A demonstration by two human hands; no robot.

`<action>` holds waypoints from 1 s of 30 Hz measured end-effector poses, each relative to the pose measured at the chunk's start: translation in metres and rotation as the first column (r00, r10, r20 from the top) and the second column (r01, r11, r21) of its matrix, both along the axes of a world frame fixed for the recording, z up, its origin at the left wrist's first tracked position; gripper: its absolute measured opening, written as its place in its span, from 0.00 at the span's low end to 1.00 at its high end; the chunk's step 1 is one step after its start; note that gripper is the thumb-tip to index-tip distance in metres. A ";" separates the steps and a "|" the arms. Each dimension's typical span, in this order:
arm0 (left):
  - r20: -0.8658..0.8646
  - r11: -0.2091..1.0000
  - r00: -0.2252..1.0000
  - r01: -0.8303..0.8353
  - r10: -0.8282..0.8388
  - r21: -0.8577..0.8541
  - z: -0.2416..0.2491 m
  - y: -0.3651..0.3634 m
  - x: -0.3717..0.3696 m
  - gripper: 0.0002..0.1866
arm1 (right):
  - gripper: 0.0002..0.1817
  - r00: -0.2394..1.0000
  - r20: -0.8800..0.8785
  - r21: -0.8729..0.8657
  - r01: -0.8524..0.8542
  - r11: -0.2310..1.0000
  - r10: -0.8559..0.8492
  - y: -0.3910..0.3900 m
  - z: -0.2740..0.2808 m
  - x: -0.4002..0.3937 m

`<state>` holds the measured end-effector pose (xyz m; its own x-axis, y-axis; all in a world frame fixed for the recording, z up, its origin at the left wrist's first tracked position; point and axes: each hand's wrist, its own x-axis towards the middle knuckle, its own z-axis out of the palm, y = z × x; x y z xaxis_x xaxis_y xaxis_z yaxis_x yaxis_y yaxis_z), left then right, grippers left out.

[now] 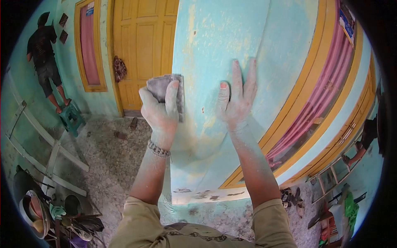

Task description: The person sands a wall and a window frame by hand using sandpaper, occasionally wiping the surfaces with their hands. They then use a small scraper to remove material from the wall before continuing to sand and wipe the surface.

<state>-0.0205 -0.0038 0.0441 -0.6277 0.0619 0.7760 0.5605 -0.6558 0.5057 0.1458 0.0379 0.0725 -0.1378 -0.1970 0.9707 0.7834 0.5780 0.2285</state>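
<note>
Two khaki sleeves (140,215) end above dusty forearms, and a braided bracelet (159,149) circles the left wrist. The hands are apart. The left hand (159,113) grips a folded sheet of dark grey sandpaper (159,86) between thumb and curled fingers, at the left edge of a pale turquoise wall section (206,49). The right hand (240,101) lies against the same wall, fingers spread and pointing up. Whitish dust coats both hands, and the paint around them shows cream patches.

To the right, a yellow-framed window holds a pink curtain (318,95). Below it, shoes (291,202) sit on the mottled floor (107,153). At the lower left, a metal basin (25,206) lies among piled household goods near a pale wooden frame (51,159). On the far right, another person's leg (357,155) shows near a ladder (322,182).

Farther back stands a yellow panelled door (144,45) with a patterned cloth (120,69) hanging at its left side. Beyond it to the left, a person in dark clothes (43,49) stands on a green plastic stool (72,118), facing the wall.
</note>
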 end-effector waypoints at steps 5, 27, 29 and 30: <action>-0.135 0.984 0.984 -0.131 0.114 -0.121 0.093 -0.001 -0.011 0.27 | 0.24 1.000 -0.005 -0.026 -0.009 1.000 0.009 -0.003 -0.003 -0.001; -0.038 0.997 0.997 -0.069 0.068 -0.036 0.072 0.001 -0.008 0.29 | 0.23 0.998 -0.012 -0.069 -0.058 0.996 0.057 -0.005 -0.011 0.001; -0.114 0.991 0.988 -0.112 0.104 -0.068 0.109 0.000 -0.012 0.29 | 0.23 0.998 -0.018 -0.077 -0.055 0.995 0.054 -0.008 -0.010 0.001; -0.149 0.986 0.977 -0.159 0.149 -0.056 0.136 0.004 -0.014 0.29 | 0.23 0.998 -0.021 -0.082 -0.055 0.995 0.053 -0.008 -0.010 0.000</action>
